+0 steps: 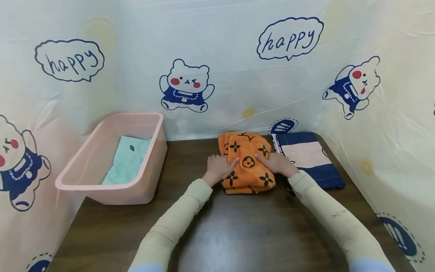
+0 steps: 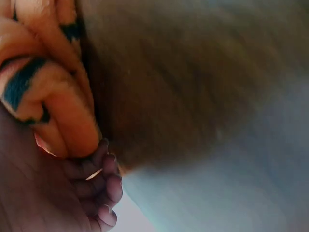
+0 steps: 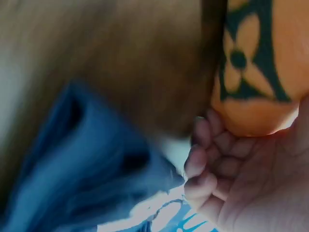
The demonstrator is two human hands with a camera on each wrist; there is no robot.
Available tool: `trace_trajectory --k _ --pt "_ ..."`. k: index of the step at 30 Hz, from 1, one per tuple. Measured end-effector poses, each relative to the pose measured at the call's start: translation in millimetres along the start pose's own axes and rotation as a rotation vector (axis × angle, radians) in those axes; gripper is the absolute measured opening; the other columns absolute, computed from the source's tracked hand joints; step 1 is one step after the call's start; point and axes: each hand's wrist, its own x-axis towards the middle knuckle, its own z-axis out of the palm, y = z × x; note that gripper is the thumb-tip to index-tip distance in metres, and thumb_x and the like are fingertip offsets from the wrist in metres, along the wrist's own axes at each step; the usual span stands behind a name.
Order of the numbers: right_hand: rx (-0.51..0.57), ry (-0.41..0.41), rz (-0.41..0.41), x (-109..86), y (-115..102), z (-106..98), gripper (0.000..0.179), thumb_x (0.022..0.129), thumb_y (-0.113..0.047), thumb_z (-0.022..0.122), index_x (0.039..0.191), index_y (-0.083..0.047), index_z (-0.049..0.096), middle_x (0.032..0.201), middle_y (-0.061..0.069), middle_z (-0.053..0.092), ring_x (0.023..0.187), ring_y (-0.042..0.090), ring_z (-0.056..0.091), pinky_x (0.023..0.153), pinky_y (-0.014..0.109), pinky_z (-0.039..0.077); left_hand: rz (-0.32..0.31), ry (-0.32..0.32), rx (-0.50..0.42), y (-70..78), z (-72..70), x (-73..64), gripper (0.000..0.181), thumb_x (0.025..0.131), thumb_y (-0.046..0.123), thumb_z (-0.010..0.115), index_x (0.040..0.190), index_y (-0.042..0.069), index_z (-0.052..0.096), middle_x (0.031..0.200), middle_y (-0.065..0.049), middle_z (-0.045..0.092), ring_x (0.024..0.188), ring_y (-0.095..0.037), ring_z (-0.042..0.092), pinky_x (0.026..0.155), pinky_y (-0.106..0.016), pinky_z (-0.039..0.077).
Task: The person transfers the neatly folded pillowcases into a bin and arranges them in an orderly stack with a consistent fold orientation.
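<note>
A folded orange towel [image 1: 249,172] with dark flower motifs lies toward the back of the table, its layers stacked. From the left, my left hand [image 1: 218,166] grips its side, the thumb on top. My right hand [image 1: 278,163] holds the opposite side in the same way, thumb over the upper layer. In the left wrist view, curled fingers [image 2: 110,181] sit at the rolled edge of the plush towel [image 2: 63,106]. The right wrist view shows bent fingers [image 3: 205,159] against the edge of the towel [image 3: 289,58].
At the left stands a pink plastic bin [image 1: 158,151] with a mint-green folded cloth [image 1: 127,162] inside. Right beside my right hand lies a folded navy and pale-pink cloth [image 1: 307,156]. A printed curtain [image 1: 234,87] encloses the back and sides of the brown wooden table [image 1: 244,234].
</note>
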Motion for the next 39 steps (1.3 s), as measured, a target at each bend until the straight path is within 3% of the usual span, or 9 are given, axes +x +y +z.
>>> trace_trajectory --k 4,9,13,17,19,21,25,35,39 --pt "0.063 -0.045 -0.065 7.2 0.0 6.6 0.081 0.096 -0.078 0.032 0.087 -0.005 0.066 0.063 0.007 0.057 0.056 0.022 0.060 0.057 0.034 0.048 0.018 -0.025 0.023 4.5 1.5 0.1 0.084 0.102 0.071 0.015 0.050 0.014 0.049 0.060 -0.008 0.054 0.075 -0.031 0.059 0.075 -0.043 0.047" --pt "0.093 -0.034 -0.116 10.3 -1.2 11.8 0.081 0.097 -0.074 0.039 0.120 0.001 0.062 0.079 0.010 0.064 0.067 0.019 0.065 0.071 0.037 0.055 0.058 -0.015 0.040 4.9 3.7 1.1 0.077 0.105 0.064 0.020 0.050 0.014 0.043 0.052 -0.004 0.045 0.062 -0.027 0.054 0.063 -0.037 0.042" --pt "0.080 -0.027 -0.169 11.6 -0.8 14.2 0.076 0.099 -0.071 0.038 0.109 0.001 0.062 0.073 0.010 0.057 0.063 0.021 0.060 0.072 0.040 0.053 0.074 -0.025 0.046 2.4 1.2 -0.1 0.079 0.104 0.066 0.020 0.054 0.013 0.048 0.057 -0.005 0.050 0.062 -0.026 0.054 0.061 -0.036 0.041" --pt "0.005 -0.030 -0.176 10.7 1.6 14.7 0.078 0.098 -0.074 0.033 0.086 0.000 0.054 0.079 0.016 0.051 0.067 0.028 0.051 0.076 0.045 0.047 0.076 -0.071 0.027 0.3 -5.0 -2.4 0.081 0.103 0.069 0.022 0.081 0.004 0.065 0.094 -0.016 0.066 0.089 -0.032 0.059 0.082 -0.041 0.046" --pt "-0.044 -0.026 -0.168 10.5 2.9 15.3 0.084 0.097 -0.077 0.029 0.087 0.003 0.053 0.090 0.021 0.051 0.076 0.031 0.049 0.081 0.048 0.044 0.073 -0.096 0.005 -0.7 -6.2 -3.1 0.083 0.102 0.070 0.023 0.101 -0.001 0.067 0.114 -0.020 0.064 0.105 -0.036 0.057 0.093 -0.045 0.044" --pt "-0.071 -0.018 -0.166 10.7 3.1 16.0 0.089 0.098 -0.077 0.027 0.100 0.008 0.054 0.101 0.024 0.051 0.084 0.033 0.048 0.083 0.049 0.043 0.066 -0.116 -0.008 -1.7 -4.2 -2.7 0.085 0.101 0.071 0.023 0.115 -0.003 0.064 0.127 -0.023 0.060 0.115 -0.038 0.054 0.101 -0.047 0.041" --pt "-0.111 -0.004 -0.151 10.0 1.6 16.1 0.086 0.100 -0.072 0.030 0.109 0.009 0.054 0.104 0.025 0.050 0.087 0.034 0.047 0.082 0.049 0.041 0.044 -0.115 0.038 -0.4 4.2 -0.7 0.090 0.099 0.075 0.017 0.121 -0.001 0.061 0.129 -0.021 0.058 0.117 -0.036 0.051 0.101 -0.047 0.038" --pt "-0.152 0.003 -0.132 0.7 -2.4 18.6 0.075 0.101 -0.071 0.029 0.077 -0.004 0.052 0.102 0.023 0.053 0.087 0.035 0.049 0.081 0.051 0.039 0.026 -0.094 0.090 6.0 10.0 -6.9 0.090 0.099 0.076 0.017 0.125 -0.001 0.058 0.128 -0.019 0.056 0.112 -0.033 0.050 0.098 -0.044 0.038" --pt "-0.150 0.010 -0.158 1.0 -5.0 16.1 0.070 0.104 -0.065 0.032 0.075 -0.004 0.052 0.100 0.024 0.054 0.085 0.036 0.049 0.080 0.051 0.039 0.043 -0.093 0.106 4.9 12.4 -2.8 0.088 0.099 0.075 0.018 0.123 -0.001 0.057 0.124 -0.018 0.057 0.106 -0.032 0.050 0.094 -0.043 0.038"
